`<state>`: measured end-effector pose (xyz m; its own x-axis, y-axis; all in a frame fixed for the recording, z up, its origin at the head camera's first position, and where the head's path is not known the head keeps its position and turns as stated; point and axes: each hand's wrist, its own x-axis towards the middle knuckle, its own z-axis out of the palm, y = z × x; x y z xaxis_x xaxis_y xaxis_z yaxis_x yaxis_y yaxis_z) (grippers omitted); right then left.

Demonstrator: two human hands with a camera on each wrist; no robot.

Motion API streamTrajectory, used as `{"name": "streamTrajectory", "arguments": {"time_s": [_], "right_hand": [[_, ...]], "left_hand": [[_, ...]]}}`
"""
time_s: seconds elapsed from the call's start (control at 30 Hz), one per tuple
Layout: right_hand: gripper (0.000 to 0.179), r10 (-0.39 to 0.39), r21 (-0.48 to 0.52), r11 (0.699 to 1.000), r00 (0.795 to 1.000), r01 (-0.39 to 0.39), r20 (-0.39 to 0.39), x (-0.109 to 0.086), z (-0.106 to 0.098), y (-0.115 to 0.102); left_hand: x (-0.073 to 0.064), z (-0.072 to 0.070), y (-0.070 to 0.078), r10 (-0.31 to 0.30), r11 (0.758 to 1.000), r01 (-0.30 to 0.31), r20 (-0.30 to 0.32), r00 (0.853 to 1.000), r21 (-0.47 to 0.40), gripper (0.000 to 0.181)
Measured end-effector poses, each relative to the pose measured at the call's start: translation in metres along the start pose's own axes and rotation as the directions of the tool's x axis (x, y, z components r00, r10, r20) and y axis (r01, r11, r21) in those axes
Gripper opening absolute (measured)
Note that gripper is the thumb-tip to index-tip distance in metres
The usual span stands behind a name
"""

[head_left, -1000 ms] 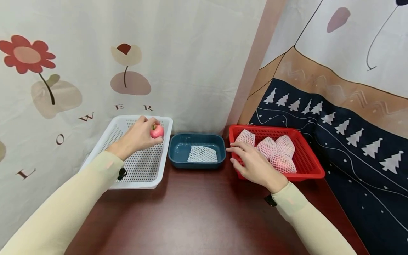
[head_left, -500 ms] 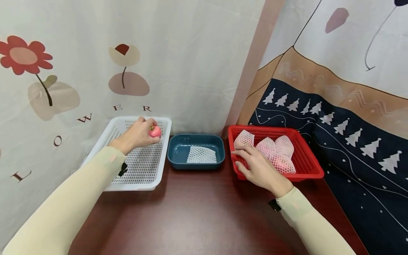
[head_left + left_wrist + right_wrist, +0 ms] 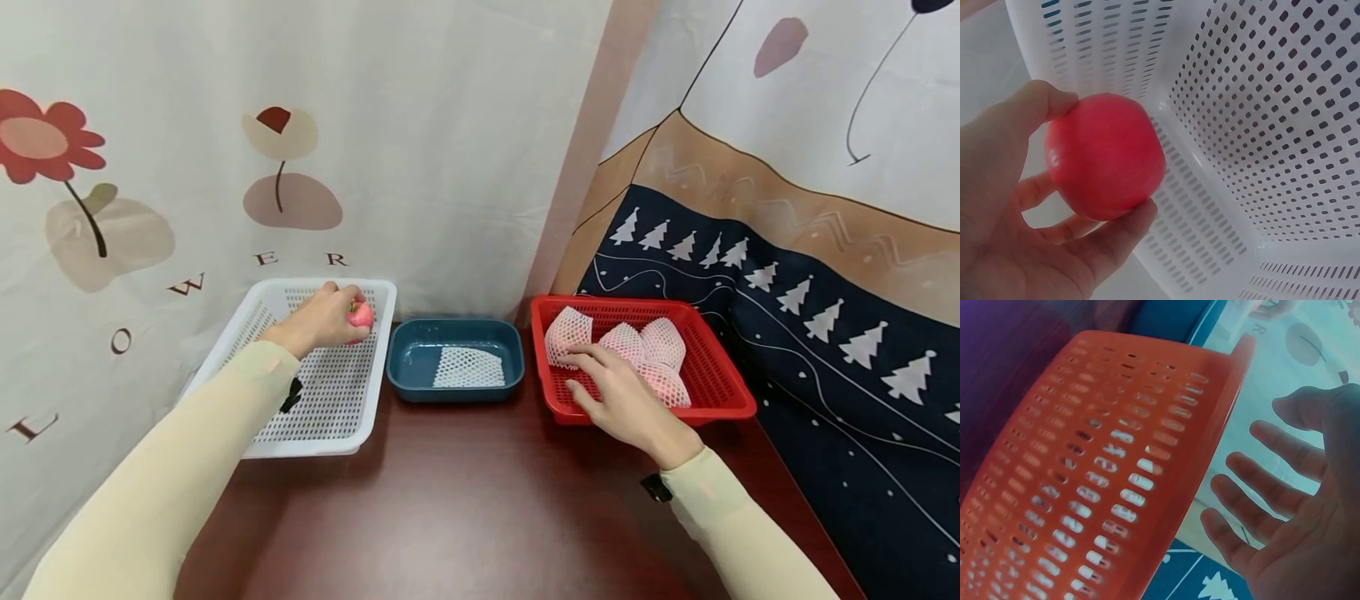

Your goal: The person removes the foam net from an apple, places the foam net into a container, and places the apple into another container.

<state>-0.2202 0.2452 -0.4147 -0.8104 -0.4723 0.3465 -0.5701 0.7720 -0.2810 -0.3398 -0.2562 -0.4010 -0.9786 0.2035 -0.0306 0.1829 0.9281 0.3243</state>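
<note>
My left hand (image 3: 321, 318) grips a red apple (image 3: 361, 315) above the white basket (image 3: 322, 400). In the left wrist view, thumb and fingers curl round the apple (image 3: 1107, 156), and the perforated basket wall stands behind it. My right hand (image 3: 626, 400) hovers over the near left side of the red basket (image 3: 716, 379), fingers loosely spread and holding nothing. Within that basket lie several fruits in white foam nets (image 3: 663, 343); the fingertips are near the leftmost netted one (image 3: 567, 335), and I cannot tell whether they touch it. The right wrist view shows the spread hand (image 3: 1291, 494) beside the basket rim.
Between the two baskets stands a dark blue tray (image 3: 408, 367) with a flat white foam net (image 3: 470, 367) in it. All three containers rest on a reddish-brown table (image 3: 465, 492). A printed curtain (image 3: 450, 167) hangs right behind them.
My right hand has moved slightly right, further over the red basket. The left hand keeps its grip on the apple and sinks a little over the white basket. The head view has shifted slightly.
</note>
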Motion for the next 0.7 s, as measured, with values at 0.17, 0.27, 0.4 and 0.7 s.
{"name": "streamTrajectory", "arguments": {"time_s": [0.17,0.27,0.4,0.7], "right_hand": [[0.042,0.024,-0.009,1.000,1.000,-0.024,-0.013,-0.007,-0.003,0.005],[0.042,0.043,-0.016,0.999,0.999,-0.043,-0.005,-0.012,-0.005,0.008],[0.043,0.070,-0.022,0.997,0.998,-0.070,0.005,-0.017,-0.007,0.012],[0.043,0.094,-0.033,0.995,0.995,-0.095,-0.022,-0.026,-0.011,0.019]], "left_hand": [[0.005,0.002,-0.001,0.002,1.000,-0.002,0.025,1.000,0.006,0.069],[0.009,0.004,-0.004,0.002,1.000,-0.003,0.041,0.999,0.021,0.070],[0.016,0.007,-0.008,0.009,0.999,-0.012,0.068,0.998,0.032,0.068],[0.023,0.012,-0.009,0.023,0.998,-0.028,0.095,0.995,0.050,0.065]]}}
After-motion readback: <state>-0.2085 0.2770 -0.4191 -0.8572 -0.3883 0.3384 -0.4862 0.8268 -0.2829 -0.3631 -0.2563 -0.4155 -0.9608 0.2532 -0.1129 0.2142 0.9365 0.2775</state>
